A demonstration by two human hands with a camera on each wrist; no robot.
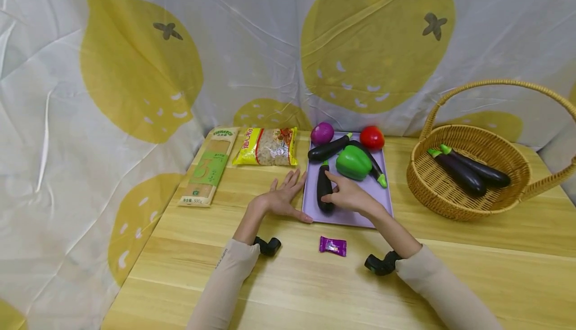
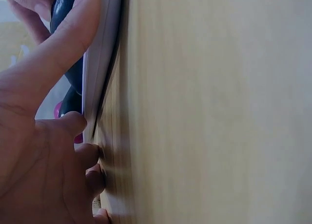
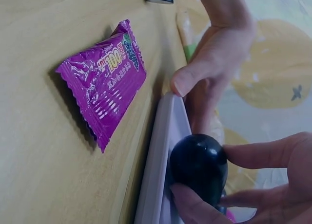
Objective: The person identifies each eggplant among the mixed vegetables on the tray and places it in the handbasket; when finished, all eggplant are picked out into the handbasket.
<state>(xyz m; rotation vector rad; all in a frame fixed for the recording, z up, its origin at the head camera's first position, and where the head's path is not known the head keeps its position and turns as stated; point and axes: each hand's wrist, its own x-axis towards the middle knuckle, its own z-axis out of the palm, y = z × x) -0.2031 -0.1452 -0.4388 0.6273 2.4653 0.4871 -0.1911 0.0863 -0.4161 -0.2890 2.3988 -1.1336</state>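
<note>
My right hand point(image 1: 353, 195) grips a dark eggplant point(image 1: 323, 190) lying lengthwise on a lilac tray point(image 1: 344, 218). In the right wrist view, thumb and fingers pinch the sides of its rounded end point(image 3: 197, 158). My left hand point(image 1: 283, 201) is spread at the tray's left edge, its thumb on the near corner and the other fingers along the side. Also on the tray are two more eggplants point(image 1: 328, 149), a green bell pepper point(image 1: 354, 162), a purple onion point(image 1: 322, 133) and a red tomato point(image 1: 372, 138).
To the right stands a wicker basket point(image 1: 418, 185) with a tall handle, holding two eggplants point(image 1: 459, 172). A small purple packet point(image 1: 333, 246) lies in front of the tray. Left of it are a yellow-and-red food bag point(image 1: 274, 147) and a green-labelled noodle pack point(image 1: 211, 167). A lemon-print curtain hangs behind.
</note>
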